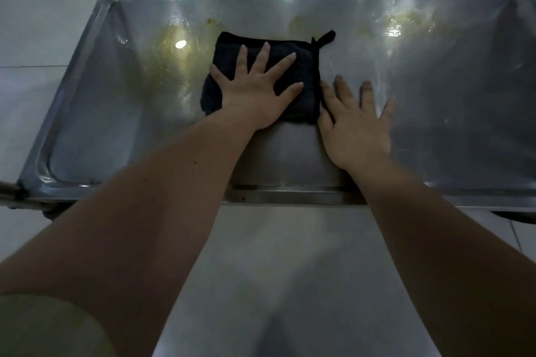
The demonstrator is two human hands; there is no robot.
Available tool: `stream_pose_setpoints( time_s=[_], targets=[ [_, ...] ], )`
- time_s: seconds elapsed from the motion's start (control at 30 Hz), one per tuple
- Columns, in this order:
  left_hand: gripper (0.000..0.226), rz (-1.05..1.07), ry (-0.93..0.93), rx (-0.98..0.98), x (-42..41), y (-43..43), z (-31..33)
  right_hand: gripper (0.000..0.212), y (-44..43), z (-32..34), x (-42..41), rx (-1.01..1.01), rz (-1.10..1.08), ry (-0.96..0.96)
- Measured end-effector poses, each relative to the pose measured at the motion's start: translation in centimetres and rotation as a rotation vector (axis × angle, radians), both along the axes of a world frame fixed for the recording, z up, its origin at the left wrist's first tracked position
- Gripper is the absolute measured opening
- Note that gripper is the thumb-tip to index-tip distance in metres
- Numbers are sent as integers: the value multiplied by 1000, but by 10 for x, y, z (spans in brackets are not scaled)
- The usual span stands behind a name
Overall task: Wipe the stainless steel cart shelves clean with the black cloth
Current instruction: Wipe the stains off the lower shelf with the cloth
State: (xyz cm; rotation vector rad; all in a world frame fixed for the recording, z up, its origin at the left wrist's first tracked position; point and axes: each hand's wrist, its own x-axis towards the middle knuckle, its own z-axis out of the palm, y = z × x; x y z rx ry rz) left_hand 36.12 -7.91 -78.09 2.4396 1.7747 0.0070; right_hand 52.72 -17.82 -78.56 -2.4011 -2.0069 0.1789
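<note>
Dim room, pale tiled floor (290, 269) below. Steel cart shelf (435, 153) fills the upper half of the view, raised rim all round, glare along the far edge at 12 o'clock.

Yellowish smears (171, 61) on the metal at 10 o'clock; fainter ones (406, 23) toward 1 o'clock.

Black cloth (301, 95), folded to a rough square, lies flat near the shelf's centre. Its hanging loop (324, 38) sticks out from the far right corner.

Left hand (255, 95) flat on top of the cloth, palm down, fingers spread wide, nothing gripped.

Right hand (356, 127) at 3 o'clock of the cloth, palm down on bare steel, fingers apart. Its thumb side sits against the cloth's right edge; whether it pinches that edge, cannot tell. Slightly blurred.

Both forearms bare, reaching in from 6 o'clock over the near rim.
</note>
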Motion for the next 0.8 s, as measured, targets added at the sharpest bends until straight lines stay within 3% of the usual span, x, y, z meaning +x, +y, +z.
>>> stream_pose_setpoints(
  time_s=[0.1,0.27,0.37,0.8],
  targets=[
    [65,-20,19,-5,-27,10,5,55,0,0,-1,8,-3,15],
    [64,232,70,-31,-130,34,6,56,2,-1,-2,26,-15,0],
    [65,273,123,-52,-152,34,5,57,2,-1,-6,4,-37,-26],
    [65,21,32,-45,-29,14,3,66,2,-2,0,-38,-49,-52]
  ],
)
